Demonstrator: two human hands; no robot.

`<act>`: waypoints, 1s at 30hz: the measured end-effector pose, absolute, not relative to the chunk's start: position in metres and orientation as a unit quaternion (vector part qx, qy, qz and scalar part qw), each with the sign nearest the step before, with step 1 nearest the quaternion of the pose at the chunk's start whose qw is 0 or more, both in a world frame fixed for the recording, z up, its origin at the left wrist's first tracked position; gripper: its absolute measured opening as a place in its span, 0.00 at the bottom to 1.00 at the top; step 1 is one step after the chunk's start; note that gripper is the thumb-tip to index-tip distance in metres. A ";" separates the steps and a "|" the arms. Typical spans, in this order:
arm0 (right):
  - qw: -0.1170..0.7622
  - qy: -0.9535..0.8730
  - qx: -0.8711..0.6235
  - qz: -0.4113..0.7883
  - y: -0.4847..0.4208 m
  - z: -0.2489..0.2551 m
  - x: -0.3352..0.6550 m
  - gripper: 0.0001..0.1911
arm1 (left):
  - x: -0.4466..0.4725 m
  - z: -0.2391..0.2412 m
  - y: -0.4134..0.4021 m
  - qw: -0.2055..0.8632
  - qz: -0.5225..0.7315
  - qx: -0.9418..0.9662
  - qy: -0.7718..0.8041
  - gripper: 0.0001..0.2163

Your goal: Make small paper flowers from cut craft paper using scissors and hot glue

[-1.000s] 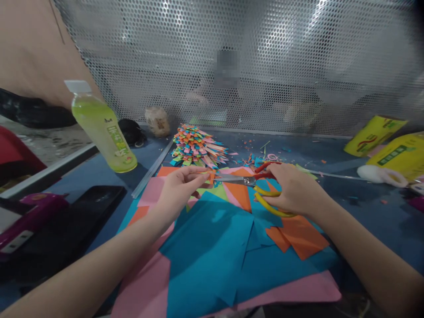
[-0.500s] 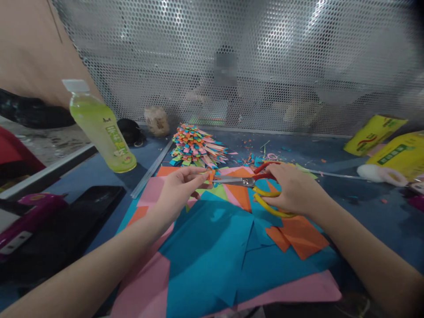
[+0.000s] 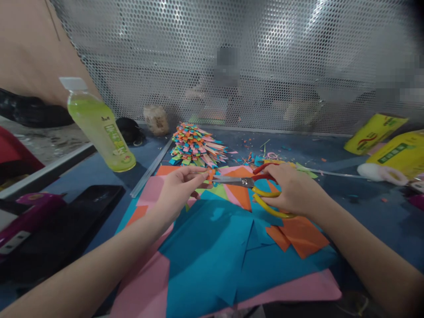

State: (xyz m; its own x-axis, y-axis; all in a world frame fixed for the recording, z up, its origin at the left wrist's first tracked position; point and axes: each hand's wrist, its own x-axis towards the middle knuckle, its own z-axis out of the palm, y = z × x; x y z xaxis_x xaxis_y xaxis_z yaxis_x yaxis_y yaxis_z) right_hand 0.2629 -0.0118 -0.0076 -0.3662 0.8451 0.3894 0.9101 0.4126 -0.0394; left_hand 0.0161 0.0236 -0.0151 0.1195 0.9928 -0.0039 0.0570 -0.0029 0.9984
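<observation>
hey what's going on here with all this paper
A person's left hand pinches a small orange paper piece, while the right hand holds scissors with red and yellow handles, the blade tips right at that piece. Whether they have cut into it is too small to tell. Below lie blue sheets; just beyond the hands sits a bristly multicoloured paper pile.

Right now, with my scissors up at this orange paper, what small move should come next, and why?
Probably squeeze your right hand gently for one short snip: the scissors appear to have their tips at the orange paper pinched in your left hand, close to your fingers, so care seems wise.
</observation>
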 end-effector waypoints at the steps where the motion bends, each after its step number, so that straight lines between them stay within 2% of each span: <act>1: 0.174 -0.821 -0.537 -0.090 -0.012 -0.008 0.263 0.16 | 0.016 -0.015 0.024 0.513 0.454 0.544 0.485 0.12; 8: 0.131 -0.814 -0.555 -0.106 -0.013 -0.006 0.262 0.17 | 0.019 -0.012 0.022 0.517 0.454 0.526 0.500 0.12; 19: 0.120 -0.803 -0.570 -0.130 -0.018 -0.003 0.257 0.15 | 0.020 -0.013 0.022 0.522 0.462 0.510 0.503 0.11; 30: 0.098 -0.804 -0.562 -0.168 -0.019 -0.006 0.263 0.18 | 0.019 -0.013 0.023 0.514 0.447 0.527 0.508 0.11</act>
State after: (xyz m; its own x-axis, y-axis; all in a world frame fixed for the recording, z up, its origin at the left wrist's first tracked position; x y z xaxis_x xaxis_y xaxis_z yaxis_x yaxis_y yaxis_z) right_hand 0.2625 -0.0194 -0.0056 -0.3486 0.8711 0.3459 0.9367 0.3114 0.1600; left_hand 0.0187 0.0227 -0.0129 0.0837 0.9952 -0.0506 0.0760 0.0443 0.9961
